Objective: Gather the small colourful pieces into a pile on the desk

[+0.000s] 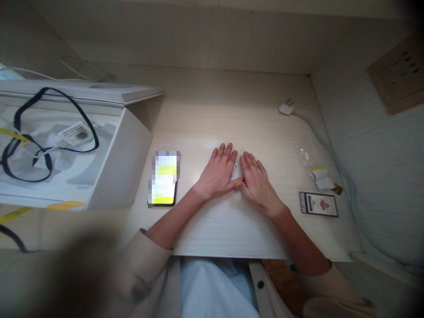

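Note:
My left hand (219, 171) lies flat, palm down, with its fingers stretched forward. Beside it rests my right hand (257, 180), also flat with straight fingers, and the two thumbs meet. Between and partly beneath them shows a small whitish piece with blue print (235, 172); most of it is covered, so I cannot tell its kind. Left of my left hand, a phone (164, 179) with a lit, blurred-out screen lies on the desk (225, 229). To the right of my right hand is a dark-edged card (319, 204) with a red picture.
An open white box (115, 163) stands at the left, with a black strap (96, 132) looping over it. At the right lie a plug (286, 107) on a thick pale cable (347, 181) and a small folded paper (322, 179). A perforated panel (400, 73) is on the right wall.

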The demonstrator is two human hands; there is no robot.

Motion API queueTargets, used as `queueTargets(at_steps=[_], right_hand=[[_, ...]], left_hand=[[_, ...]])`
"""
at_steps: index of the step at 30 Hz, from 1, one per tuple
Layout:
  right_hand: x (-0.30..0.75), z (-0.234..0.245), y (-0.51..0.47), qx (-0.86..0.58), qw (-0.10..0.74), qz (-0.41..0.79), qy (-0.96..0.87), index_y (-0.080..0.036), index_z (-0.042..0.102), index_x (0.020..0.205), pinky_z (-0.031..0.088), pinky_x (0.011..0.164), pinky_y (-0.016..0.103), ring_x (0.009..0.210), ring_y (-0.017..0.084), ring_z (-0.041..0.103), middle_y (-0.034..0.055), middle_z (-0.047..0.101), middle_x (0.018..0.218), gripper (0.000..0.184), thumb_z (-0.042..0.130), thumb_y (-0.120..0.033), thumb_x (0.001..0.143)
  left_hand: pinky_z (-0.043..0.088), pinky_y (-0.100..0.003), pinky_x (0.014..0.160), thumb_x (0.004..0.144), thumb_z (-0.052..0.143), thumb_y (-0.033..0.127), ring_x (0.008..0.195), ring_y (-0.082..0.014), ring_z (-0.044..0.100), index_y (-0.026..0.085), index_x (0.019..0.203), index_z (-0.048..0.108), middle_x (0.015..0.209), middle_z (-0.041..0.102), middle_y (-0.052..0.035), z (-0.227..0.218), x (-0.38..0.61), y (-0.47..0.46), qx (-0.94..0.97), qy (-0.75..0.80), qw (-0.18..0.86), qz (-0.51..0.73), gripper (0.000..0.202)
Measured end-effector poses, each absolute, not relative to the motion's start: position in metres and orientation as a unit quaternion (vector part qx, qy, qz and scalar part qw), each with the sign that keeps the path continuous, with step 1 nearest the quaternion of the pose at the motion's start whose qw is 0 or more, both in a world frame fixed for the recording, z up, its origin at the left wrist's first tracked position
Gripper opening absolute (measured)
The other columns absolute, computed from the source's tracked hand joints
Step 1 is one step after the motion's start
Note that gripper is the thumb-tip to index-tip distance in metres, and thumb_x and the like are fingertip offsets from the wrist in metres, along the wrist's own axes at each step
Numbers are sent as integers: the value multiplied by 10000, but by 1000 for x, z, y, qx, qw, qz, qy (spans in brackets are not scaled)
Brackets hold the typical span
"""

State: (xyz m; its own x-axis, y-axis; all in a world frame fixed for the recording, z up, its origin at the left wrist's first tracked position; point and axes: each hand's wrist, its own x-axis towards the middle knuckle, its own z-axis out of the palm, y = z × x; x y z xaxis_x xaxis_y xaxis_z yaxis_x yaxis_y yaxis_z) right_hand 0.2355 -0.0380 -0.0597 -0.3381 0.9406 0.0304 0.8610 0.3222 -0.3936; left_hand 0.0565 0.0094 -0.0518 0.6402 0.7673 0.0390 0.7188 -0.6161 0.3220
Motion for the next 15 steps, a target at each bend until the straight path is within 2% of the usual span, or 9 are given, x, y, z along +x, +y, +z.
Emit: queueTargets(at_steps=[4,15], right_hand=[[232,-60,-39,-562,128,157,-802,-81,162,1584,200,1213,570,1542,318,149,236,207,1637,869,109,-691,967],[231,-60,-44,-562,135,150,-802,-90,101,1595,223,1205,573,1537,325,169,232,222,1634,887,115,-707,957]], left_hand=[[126,-504,1249,966,390,580,1538,-355,106,7,1498,301,1621,198,-266,-56,58,8,902,407,117,86,786],[142,-491,1252,999,348,466,1537,-338,129,-4,1506,308,1618,222,-251,-57,67,4,912,390,103,80,692]])
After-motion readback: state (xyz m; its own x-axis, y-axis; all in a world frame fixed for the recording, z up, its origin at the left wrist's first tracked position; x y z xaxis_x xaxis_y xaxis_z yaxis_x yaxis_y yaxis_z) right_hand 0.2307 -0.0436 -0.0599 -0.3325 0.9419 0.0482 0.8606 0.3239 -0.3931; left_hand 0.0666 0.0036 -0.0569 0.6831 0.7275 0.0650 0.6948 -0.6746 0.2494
